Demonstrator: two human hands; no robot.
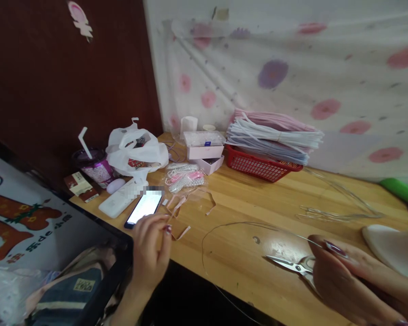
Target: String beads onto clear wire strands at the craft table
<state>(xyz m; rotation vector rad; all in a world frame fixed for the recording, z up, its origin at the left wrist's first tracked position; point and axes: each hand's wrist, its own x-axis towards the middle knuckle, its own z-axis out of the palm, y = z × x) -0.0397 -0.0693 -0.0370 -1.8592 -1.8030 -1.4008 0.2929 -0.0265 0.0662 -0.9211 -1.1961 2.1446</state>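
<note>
At the table's front edge on the left, my left hand has its fingertips pinched together at the end of a thin pinkish-brown ribbon, just beside the lit phone. My right hand, at the lower right, is closed on a thin wire. From there the wire curves left over the table and drops past its front edge. Silver scissors lie with open blades pointing left, their handles partly hidden by my right hand.
A red basket holds bundles of pipe cleaners at the back. Bead packets, small boxes, a plastic bag and a cup with a straw stand left of it. More wires lie at the right.
</note>
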